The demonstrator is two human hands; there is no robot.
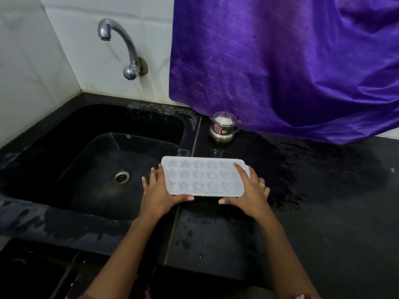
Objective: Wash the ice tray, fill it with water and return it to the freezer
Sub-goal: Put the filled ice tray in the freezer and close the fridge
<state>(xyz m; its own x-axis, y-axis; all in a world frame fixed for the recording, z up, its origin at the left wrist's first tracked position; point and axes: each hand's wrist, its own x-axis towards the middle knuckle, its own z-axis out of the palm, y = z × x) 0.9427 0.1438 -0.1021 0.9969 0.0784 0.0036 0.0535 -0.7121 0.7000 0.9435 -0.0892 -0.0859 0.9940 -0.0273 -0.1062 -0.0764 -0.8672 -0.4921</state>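
Left thumb [186, 198]: curled under the near long edge of the ice tray [203, 176], other fingers wrapped round its 9 o'clock end. Right thumb [226, 200]: likewise hooked on the near edge; right index finger [240, 172] laid across the top at the 3 o'clock end, one finger bearing a ring [262, 185]. Left hand [158, 195] and right hand [248, 190]: both gripping the tray, one at each short end. Ice tray: white, translucent, moulded star and flower cells facing up, held level over the black counter [323, 201] just beside the sink; whether it rests on the surface cannot be told. Counter: wet in patches. Sink [64, 130]: black, at 9 o'clock of the tray, with drain [121, 176]. Steel pot [223, 127]: lidded, at 12 o'clock, apart from the tray. Tap [123, 44]: at 11 o'clock, on the tiled wall [32, 61]. Purple cloth [280, 61]: hanging at 1 o'clock.
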